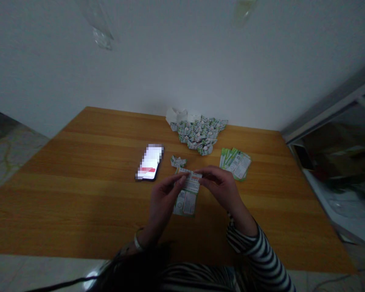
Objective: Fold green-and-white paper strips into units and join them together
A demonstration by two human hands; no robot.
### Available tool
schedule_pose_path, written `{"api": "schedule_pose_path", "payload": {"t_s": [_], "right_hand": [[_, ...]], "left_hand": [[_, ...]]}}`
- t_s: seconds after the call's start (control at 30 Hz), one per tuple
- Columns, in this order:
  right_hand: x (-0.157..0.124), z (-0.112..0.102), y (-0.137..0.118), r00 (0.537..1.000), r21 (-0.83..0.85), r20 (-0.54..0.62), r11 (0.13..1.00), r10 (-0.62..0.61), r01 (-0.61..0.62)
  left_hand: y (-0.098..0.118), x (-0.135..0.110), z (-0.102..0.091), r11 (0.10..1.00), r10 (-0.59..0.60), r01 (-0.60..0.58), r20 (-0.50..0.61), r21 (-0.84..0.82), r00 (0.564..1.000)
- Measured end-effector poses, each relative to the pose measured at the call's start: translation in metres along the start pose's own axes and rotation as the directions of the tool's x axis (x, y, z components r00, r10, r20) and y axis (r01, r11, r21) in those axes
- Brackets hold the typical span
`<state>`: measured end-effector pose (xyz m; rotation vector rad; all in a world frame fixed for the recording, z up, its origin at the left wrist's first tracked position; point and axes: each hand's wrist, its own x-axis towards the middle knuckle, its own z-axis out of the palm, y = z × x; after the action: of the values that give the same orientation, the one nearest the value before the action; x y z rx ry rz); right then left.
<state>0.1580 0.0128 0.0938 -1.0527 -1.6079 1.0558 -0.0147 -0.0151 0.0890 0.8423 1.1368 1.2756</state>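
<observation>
Both my hands meet over a printed green-and-white paper label (pixel 187 197) lying on the wooden table (pixel 79 194). My left hand (pixel 163 200) pinches the label's far edge on the left. On the right, my right hand (pixel 220 184) pinches the same folded edge. Just beyond the fingers lies one small folded paper piece (pixel 178 162). A heap of several folded pieces (pixel 200 132) sits further back near the wall. To the right of my right hand lies a fanned stack of flat labels (pixel 235 163).
A phone (pixel 150 162) with a lit screen lies left of the folded piece. White crumpled paper (pixel 178 114) sits behind the heap. A shelf or cabinet with clutter (pixel 337 162) stands off the table's right edge. The wall runs behind the table.
</observation>
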Motion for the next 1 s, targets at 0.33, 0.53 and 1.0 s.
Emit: {"api": "schedule_pose_path", "payload": {"t_s": [0.33, 0.53, 1.0], "right_hand": [[0.001, -0.01, 0.003, 0.991, 0.075, 0.136, 0.997, -0.001, -0.009], [0.002, -0.011, 0.0, 0.989, 0.073, 0.14, 0.995, 0.057, -0.067], [0.002, -0.021, 0.002, 0.921, 0.122, 0.307, 0.95, 0.24, -0.288]], "left_hand": [[0.001, 0.001, -0.001, 0.997, -0.079, 0.08, 0.021, -0.01, 0.997], [0.003, 0.0, 0.0, 0.996, -0.043, 0.041, 0.029, 0.077, 0.999], [-0.001, 0.001, -0.007, 0.987, 0.008, -0.037, 0.185, 0.158, 0.983]]}}
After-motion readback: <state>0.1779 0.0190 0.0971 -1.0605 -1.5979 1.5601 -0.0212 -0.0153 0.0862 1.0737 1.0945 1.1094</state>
